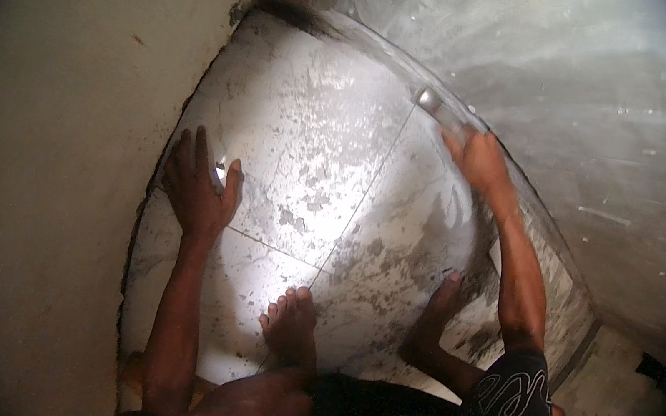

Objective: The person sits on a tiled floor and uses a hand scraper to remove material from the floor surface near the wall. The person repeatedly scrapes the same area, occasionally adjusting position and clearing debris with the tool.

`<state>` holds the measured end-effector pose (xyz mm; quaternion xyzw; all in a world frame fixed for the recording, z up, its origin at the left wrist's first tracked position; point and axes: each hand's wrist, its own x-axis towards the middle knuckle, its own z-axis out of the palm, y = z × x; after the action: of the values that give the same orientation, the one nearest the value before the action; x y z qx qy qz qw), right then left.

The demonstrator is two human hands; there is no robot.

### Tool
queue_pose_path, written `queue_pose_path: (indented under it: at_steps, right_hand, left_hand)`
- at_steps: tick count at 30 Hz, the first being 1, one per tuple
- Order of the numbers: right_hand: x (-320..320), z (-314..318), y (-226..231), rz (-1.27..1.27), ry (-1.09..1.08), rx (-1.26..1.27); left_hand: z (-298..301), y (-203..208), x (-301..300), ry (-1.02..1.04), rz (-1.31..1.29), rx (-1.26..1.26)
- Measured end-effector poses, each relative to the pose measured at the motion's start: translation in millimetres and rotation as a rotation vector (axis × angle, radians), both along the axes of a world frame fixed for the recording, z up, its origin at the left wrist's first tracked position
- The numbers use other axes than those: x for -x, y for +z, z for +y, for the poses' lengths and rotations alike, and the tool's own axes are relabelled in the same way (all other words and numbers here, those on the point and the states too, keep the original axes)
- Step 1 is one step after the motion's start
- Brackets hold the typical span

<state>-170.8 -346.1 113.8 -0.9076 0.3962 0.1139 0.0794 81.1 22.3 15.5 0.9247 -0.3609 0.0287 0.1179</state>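
fingers of the left hand (199, 190) splay flat on smeared glossy tile (311, 121); right fingers (461, 141) grip a blurred metal tool (431, 101).

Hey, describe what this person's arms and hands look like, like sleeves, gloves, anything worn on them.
Both forearms are bare, with no sleeves reaching them. The left hand and right hand wear no gloves, and no rings show on the fingers. A dark band, perhaps a watch or strap, sits at the lower edge of the picture on the left arm. Dust and blur hide finer detail.

Tiled floor (311, 121) — smeared grey mortar (391, 275)
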Motion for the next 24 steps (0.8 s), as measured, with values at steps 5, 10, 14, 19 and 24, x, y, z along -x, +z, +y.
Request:
queue_pose_path:
  at_steps: [5,10,14,19,24]
  right_hand:
    - [6,53,4,-0.368,0.004,0.007]
    - [-29,53,26,-0.518,0.162,0.039]
    - [-35,53,30,-0.805,0.476,0.283]
    - [-18,15,-13,-0.137,0.239,0.295]
    - [-28,46,8,-0.431,0.304,0.121]
  left_hand:
    - [5,-1,-5,-0.037,-0.023,0.11]
    - [13,-9,-8,-0.022,-0.08,0.085]
    - [9,-11,-8,-0.028,-0.055,0.078]
    - [3,-7,-5,-0.005,-0.004,0.073]
    - [12,-9,-7,-0.006,-0.025,0.049]
